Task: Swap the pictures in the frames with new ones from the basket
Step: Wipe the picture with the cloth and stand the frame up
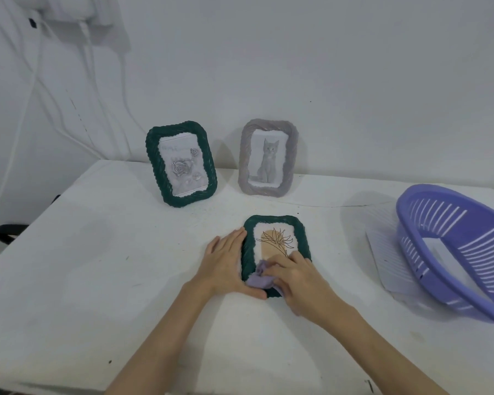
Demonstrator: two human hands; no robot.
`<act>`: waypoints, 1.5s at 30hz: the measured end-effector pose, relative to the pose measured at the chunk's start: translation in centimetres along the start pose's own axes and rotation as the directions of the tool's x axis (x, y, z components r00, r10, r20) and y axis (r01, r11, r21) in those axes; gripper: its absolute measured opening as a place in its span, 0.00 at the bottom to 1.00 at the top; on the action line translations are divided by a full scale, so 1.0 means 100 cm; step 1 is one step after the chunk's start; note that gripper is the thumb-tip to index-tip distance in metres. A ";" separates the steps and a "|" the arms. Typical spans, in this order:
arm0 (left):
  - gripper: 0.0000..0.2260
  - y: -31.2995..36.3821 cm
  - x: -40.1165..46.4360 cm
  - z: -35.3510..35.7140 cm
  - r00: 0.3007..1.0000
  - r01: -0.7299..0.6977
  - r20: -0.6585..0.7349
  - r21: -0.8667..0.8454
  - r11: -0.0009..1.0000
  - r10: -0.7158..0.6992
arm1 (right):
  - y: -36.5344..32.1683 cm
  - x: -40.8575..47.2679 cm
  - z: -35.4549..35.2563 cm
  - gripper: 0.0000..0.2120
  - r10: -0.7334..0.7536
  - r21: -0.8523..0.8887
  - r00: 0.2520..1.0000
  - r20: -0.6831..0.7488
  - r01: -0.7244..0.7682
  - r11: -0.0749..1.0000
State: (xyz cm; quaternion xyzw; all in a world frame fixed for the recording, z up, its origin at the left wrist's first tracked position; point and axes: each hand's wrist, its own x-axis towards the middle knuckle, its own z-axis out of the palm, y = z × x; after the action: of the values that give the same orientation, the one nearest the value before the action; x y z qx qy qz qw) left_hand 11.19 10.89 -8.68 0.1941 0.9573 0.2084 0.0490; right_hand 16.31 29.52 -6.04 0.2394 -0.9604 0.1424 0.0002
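Note:
A dark green frame (pixel 277 223) lies flat on the table in the middle, showing a line-drawn flower on a tan shape. My left hand (pixel 228 260) lies flat along the frame's left edge, thumb under its near corner. My right hand (pixel 300 276) presses a small lilac cloth (pixel 259 279) onto the frame's lower glass. Behind stand two upright frames: a dark green frame (pixel 181 163) with a rose picture and a grey frame (pixel 268 158) with a cat picture. The purple slotted basket (pixel 451 246) sits tilted at the right.
White sheets of paper (pixel 388 252) lie under and beside the basket. The table (pixel 97 252) is covered in white cloth and stands against a white wall. White cables (pixel 89 47) hang at the upper left. A dark chair part (pixel 6 232) shows at the left edge.

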 end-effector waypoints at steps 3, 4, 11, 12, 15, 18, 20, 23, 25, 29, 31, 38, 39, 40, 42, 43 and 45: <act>0.62 0.001 -0.001 0.000 1.000 0.000 0.009 0.009 1.000 -0.001 | 0.004 -0.015 -0.003 0.14 0.052 -0.016 0.999 -0.010 -0.052 0.998; 0.62 0.001 -0.001 -0.001 1.000 -0.001 0.016 0.014 1.000 0.000 | 0.008 -0.019 -0.004 0.14 0.069 -0.017 0.997 -0.027 -0.070 0.997; 0.62 0.000 0.000 -0.002 0.999 0.001 0.039 0.006 1.000 -0.001 | 0.036 0.001 -0.004 0.24 0.241 -0.114 0.963 -0.119 -0.255 0.960; 0.62 0.000 0.000 -0.002 0.999 -0.001 0.042 0.005 1.000 0.001 | 0.041 0.010 -0.004 0.24 0.252 -0.130 0.958 -0.136 -0.269 0.954; 0.62 -0.001 -0.001 -0.001 0.999 -0.004 0.045 -0.002 1.000 0.004 | 0.056 0.046 -0.007 0.22 0.281 -0.144 0.943 -0.181 -0.308 0.941; 0.62 -0.001 -0.001 -0.002 0.999 -0.003 0.043 -0.011 1.000 0.003 | 0.055 0.079 -0.010 0.20 0.270 -0.096 0.947 -0.173 -0.289 0.953; 0.61 0.000 -0.001 -0.001 0.999 0.001 0.037 -0.013 1.000 0.000 | 0.045 0.086 -0.006 0.19 0.225 -0.014 0.961 -0.163 -0.230 0.973; 0.61 0.000 -0.001 -0.001 0.999 0.001 0.034 0.003 1.000 -0.001 | 0.031 0.069 0.001 0.16 0.126 0.056 0.982 -0.143 -0.119 0.991; 0.60 0.000 -0.001 0.000 1.000 0.002 0.030 0.012 1.000 -0.002 | 0.024 0.048 0.001 0.16 0.058 0.066 0.992 -0.108 -0.051 0.997; 0.61 0.002 -0.001 -0.001 1.000 0.007 0.023 0.017 1.000 -0.008 | 0.014 0.017 -0.005 0.15 0.000 0.055 0.999 -0.041 0.002 0.998; 0.61 0.004 -0.003 -0.003 1.000 0.012 0.028 0.028 1.000 -0.013 | 0.011 0.006 -0.007 0.14 -0.005 0.069 1.000 0.002 0.005 0.998; 0.60 0.007 -0.003 -0.006 0.998 0.031 0.054 0.026 0.999 -0.033 | 0.019 -0.010 -0.025 0.14 0.209 0.245 0.957 0.200 -0.256 0.935; 0.60 0.006 -0.003 -0.005 0.998 0.029 0.051 0.022 0.999 -0.030 | 0.025 -0.012 -0.032 0.13 0.260 0.274 0.933 0.248 -0.325 0.905; 0.60 0.005 -0.003 -0.005 0.998 0.028 0.049 0.014 1.000 -0.029 | 0.030 -0.014 -0.038 0.13 0.291 0.318 0.906 0.307 -0.386 0.866; 0.60 0.004 -0.004 -0.004 0.998 0.030 0.061 -0.004 1.000 -0.030 | 0.037 -0.017 -0.049 0.16 0.255 0.351 0.878 0.406 -0.407 0.843; 0.60 0.004 -0.003 -0.005 0.996 0.038 0.079 -0.008 0.999 -0.037 | 0.039 -0.019 -0.053 0.18 0.220 0.361 0.876 0.430 -0.390 0.847; 0.58 0.006 -0.002 -0.009 0.988 0.060 0.145 0.011 0.998 -0.061 | 0.042 -0.021 -0.053 0.19 0.160 0.459 0.900 0.404 -0.351 0.816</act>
State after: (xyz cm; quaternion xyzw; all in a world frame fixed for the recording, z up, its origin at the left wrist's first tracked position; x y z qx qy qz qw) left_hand 11.44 10.96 -7.65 0.1798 0.9574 0.1888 0.1241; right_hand 15.92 35.50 -2.29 0.1181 -0.8936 0.3511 -0.2535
